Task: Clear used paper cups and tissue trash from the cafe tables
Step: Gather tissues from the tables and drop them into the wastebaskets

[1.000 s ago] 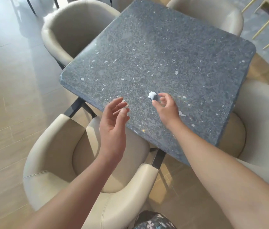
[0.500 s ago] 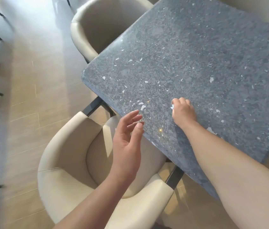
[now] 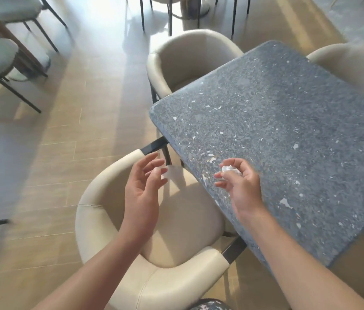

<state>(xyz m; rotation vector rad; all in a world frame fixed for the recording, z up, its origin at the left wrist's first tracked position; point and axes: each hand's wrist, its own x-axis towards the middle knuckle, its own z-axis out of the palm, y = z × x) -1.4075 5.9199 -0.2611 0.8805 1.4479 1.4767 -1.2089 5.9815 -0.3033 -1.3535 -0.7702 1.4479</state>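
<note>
Now crumpled white tissue wad [image 3: 230,170] in R hand [image 3: 241,186].

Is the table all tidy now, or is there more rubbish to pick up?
Nearly. Done: the crumpled tissue is off the speckled stone table, and no cups show on the part in view. In hand: the right hand holds that tissue in its curled fingers; the left hand is open and empty above the cream chair. Left: the tissue needs a bin, and none is visible.
</note>
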